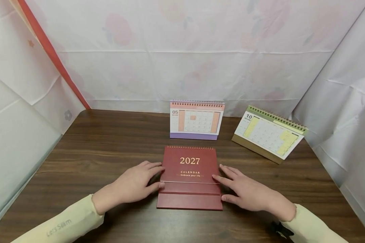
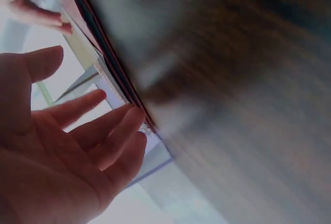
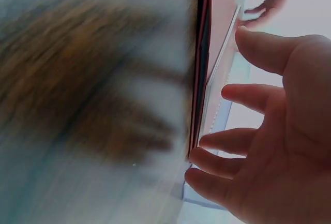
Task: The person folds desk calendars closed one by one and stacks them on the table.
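Observation:
A dark red desk calendar point(image 1: 189, 168) marked 2027 lies folded nearly flat on the table, its spiral binding at the far edge. My left hand point(image 1: 132, 184) is at its left side, with fingertips and thumb tip at the edge. On the opposite side, my right hand point(image 1: 249, 192) has its fingers spread, the index fingertip on the cover's edge and the thumb near the lower corner. Both wrist views show relaxed, slightly bent fingers beside the calendar's thin layered side point(image 3: 200, 79). Neither palm holds anything.
Behind the red calendar stands a purple-based calendar point(image 1: 196, 121) showing 05. A green-topped calendar point(image 1: 269, 133) showing 10 stands angled at the back right. The dark wooden table point(image 1: 115, 145) is bordered by pale patterned cloth point(image 1: 182, 60) at the back and sides.

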The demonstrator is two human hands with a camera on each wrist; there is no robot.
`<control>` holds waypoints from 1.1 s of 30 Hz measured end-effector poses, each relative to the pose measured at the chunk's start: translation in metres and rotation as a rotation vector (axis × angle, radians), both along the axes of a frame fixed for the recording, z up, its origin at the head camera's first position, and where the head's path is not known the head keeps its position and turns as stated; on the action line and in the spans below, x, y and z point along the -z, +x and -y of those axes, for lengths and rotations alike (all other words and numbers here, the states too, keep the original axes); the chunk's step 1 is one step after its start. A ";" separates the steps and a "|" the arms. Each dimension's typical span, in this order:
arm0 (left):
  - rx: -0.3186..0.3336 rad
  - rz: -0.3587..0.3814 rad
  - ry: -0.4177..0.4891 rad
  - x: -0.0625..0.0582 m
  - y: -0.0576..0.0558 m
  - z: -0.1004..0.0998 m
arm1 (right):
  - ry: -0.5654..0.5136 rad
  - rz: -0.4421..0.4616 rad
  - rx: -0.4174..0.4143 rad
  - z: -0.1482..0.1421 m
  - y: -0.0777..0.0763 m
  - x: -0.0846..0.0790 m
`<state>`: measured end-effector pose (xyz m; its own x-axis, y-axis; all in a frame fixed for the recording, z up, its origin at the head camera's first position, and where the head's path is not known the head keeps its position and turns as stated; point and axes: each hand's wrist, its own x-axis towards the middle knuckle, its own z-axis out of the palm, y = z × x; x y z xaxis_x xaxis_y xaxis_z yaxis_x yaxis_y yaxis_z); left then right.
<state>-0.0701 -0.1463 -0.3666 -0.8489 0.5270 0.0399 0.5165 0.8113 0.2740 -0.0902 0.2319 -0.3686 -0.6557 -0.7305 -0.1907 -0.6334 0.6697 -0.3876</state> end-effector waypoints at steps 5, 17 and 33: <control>-0.151 0.209 0.216 0.000 -0.007 0.001 | -0.057 0.075 -0.003 -0.002 -0.002 0.002; -0.386 0.748 0.714 0.001 -0.042 0.005 | -0.123 0.114 0.037 -0.002 -0.004 0.007; -0.400 0.634 0.754 0.016 -0.048 -0.002 | -0.297 0.097 0.169 0.003 -0.007 0.009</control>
<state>-0.1184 -0.1443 -0.3826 -0.9350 0.2285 -0.2713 -0.1643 0.3989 0.9022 -0.0968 0.2287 -0.3780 -0.7614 -0.6461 -0.0535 -0.4738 0.6110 -0.6342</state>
